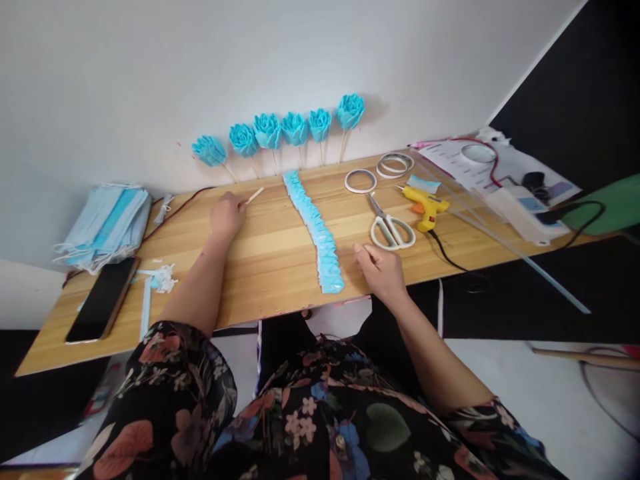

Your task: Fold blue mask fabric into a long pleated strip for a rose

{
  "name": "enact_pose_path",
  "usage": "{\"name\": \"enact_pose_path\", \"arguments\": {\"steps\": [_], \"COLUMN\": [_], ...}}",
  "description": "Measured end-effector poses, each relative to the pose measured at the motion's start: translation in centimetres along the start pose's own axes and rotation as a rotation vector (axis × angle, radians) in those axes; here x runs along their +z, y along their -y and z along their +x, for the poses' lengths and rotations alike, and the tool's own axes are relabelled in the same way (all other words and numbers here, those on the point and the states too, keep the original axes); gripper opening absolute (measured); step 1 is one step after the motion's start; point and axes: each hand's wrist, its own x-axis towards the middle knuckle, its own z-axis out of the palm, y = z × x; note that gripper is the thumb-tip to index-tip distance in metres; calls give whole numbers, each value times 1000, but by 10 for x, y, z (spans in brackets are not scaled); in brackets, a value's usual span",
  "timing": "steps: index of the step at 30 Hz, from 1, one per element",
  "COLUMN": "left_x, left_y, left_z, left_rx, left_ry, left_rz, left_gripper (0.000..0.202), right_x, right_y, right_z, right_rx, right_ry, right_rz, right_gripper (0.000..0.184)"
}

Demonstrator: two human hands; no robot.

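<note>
Fingers [243, 205] of your left hand [227, 215] pinch a thin, pale wooden stick [255, 195]

Your left hand rests toward the far side of a light-brown wooden tabletop [260, 253], closed around one end of the stick; the free end points away from you and to the right. Your right hand [383, 270] is at the near edge, its fingers curled into a loose fist; whether anything is tucked inside, you cannot tell from this angle.

Between your hands lies a long, bright-blue pleated strip [314, 230], slightly curved, running from the far edge almost to the near one. Its near end is just beside your right hand.

Along the far edge, six turquoise, many-petalled flowers [267, 131] on slim sticks line up before a white wall [300, 47].

Beyond your right hand are white-handled scissors [384, 219], blades pointing away, with a yellow glue gun [425, 202] to their right. Farther back sit a single white ring of tape [361, 191] and two overlapping white tape rings [391, 176].

At far left, a stack of pale-blue face masks [107, 220] lies behind a black smartphone [103, 300]. White and blue scraps [163, 277] are beside the phone.
</note>
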Motion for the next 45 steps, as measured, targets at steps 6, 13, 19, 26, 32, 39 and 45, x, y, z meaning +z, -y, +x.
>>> {"name": "enact_pose_path", "arguments": {"steps": [6, 13, 19, 26, 32, 39, 45], "left_x": [-2, -4, -2, -3, 4, 14, 9], "left_y": [-3, -5, -6, -11, -10, -14, -33], "left_z": [-1, -2, -2, -3, 1, 6, 4], "left_rx": [-12, -5, -2, -5, 71, 143, 251], "left_ry": [-7, 12, 36, 29, 9, -11, -75], "left_rz": [0, 12, 23, 17, 9, -7, 7], "left_gripper": [40, 40, 42, 42, 41, 44, 41], "right_x": [0, 1, 4, 34, 54, 57, 60], "right_y": [-1, -6, 10, 34, 17, 6, 14], "right_z": [1, 10, 64, 157, 190, 181, 176], "right_rx": [-17, 74, -65, -177, -133, -172, -176], "right_ry": [-8, 91, 206, 329, 416, 413, 434], "right_rz": [-11, 99, -7, -640, -575, -484, -541], "right_gripper": [43, 44, 41, 35, 37, 33, 35]}}
